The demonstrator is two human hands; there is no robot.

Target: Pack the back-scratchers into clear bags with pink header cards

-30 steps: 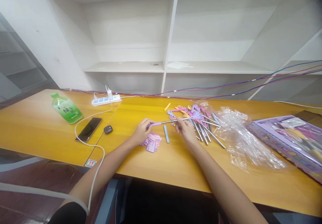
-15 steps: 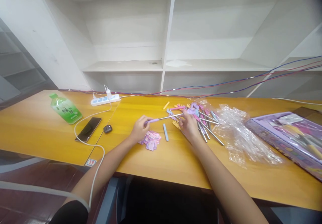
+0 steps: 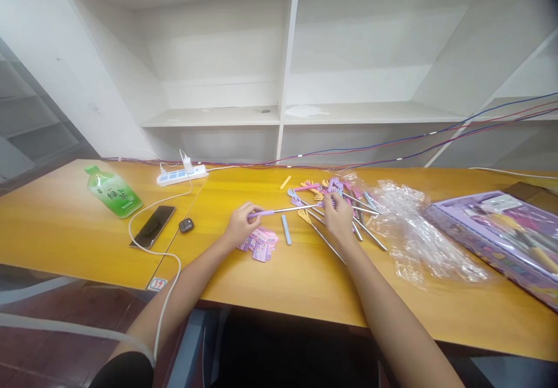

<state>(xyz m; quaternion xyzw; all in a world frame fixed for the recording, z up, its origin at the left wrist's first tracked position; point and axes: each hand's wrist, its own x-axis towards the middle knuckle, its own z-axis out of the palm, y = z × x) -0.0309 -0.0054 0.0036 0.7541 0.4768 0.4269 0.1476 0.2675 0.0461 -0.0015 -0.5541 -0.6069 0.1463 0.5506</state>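
My left hand [image 3: 243, 224] is closed round the purple handle of a telescopic back scratcher [image 3: 293, 209]. Its thin metal rod runs level to the right, where the fingers of my right hand [image 3: 337, 213] pinch it near its purple claw head, which they partly cover. Just beyond the right hand lies a pile of back scratchers [image 3: 335, 185] in purple, pink, yellow and blue. A yellow-headed back scratcher [image 3: 322, 235] lies at an angle beside my right wrist. Near my left hand rest small pink printed cards [image 3: 261, 245] and a loose blue handle [image 3: 286, 230].
Clear plastic wrappers [image 3: 414, 231] and a purple box [image 3: 492, 225] of wrapped items occupy the right. A yellow piece [image 3: 285, 182] lies behind. Leftward are a green bottle [image 3: 114, 191], a phone [image 3: 153, 225], a black earbud case [image 3: 186, 225], a white cable [image 3: 174, 254] and a power strip [image 3: 182, 175].
My right hand has shifted slightly right and down along with the claw end of the back scratcher, and the rod now lies more level. My left hand keeps its hold on the handle.
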